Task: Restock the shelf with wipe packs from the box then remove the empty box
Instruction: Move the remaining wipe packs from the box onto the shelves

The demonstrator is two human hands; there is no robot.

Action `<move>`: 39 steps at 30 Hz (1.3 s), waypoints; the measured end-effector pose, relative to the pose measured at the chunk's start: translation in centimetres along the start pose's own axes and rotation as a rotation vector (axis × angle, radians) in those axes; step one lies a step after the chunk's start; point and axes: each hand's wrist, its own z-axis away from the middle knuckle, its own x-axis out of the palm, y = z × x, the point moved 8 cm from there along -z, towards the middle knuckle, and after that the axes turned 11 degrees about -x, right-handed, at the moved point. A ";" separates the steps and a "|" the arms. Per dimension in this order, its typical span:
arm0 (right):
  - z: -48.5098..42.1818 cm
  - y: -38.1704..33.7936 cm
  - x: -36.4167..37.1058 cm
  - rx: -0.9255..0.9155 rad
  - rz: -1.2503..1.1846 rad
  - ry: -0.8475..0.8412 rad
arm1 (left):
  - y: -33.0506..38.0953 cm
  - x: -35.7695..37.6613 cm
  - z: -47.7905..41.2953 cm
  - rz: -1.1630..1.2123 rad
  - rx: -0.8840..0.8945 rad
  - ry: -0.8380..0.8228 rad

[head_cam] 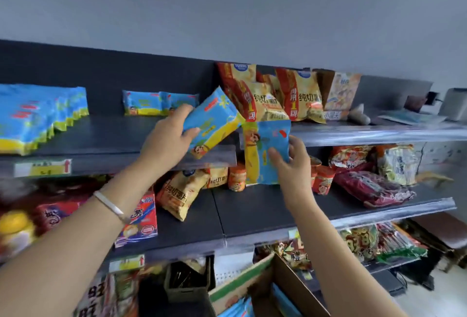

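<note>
STEP: shelving | LEFT: left hand (168, 137) grips blue-and-yellow plastic wipe pack (214, 124), tilted over dark top shelf (113, 137) lip | RIGHT: right hand (293, 165) holds second wipe pack (262, 147) before lip | BOX: brown cardboard box (242, 284) underneath (packs remain) | METHOD: seat each pack upright, label outward, beside shelved row (151, 104).

Pretty plain look here: the left forearm (75, 241) and right forearm (341, 253) are both bare as far as the view shows, and the left hand (166, 139) and right hand (295, 167) are bare as well. The only thing worn is a thin, smooth, silvery-white bangle bracelet (111, 206) that rings the left wrist.
</note>
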 end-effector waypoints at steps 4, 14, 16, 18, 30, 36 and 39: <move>-3.5 -3.8 5.6 -0.132 0.090 -0.095 | -3.8 -5.7 -3.1 -0.059 -0.023 0.116; -13.6 -4.8 22.1 -0.415 0.587 -0.358 | -14.2 -7.7 -15.0 -0.515 -0.091 0.086; -15.4 -3.2 24.7 -0.439 0.694 -0.413 | -16.1 -6.7 -17.7 -0.627 -0.087 0.032; -17.1 -1.3 26.9 -0.445 0.786 -0.470 | -18.0 -5.2 -19.9 -0.675 -0.076 -0.037; -23.5 9.1 35.9 -0.336 1.086 -0.869 | -24.7 2.4 -27.5 -0.524 -0.078 -0.241; -25.6 10.6 38.1 -0.371 0.995 -0.951 | -24.5 3.2 -29.4 -0.641 0.065 -0.086; -26.4 10.1 38.5 -0.436 0.936 -0.854 | -24.4 2.8 -29.9 -0.693 0.108 0.020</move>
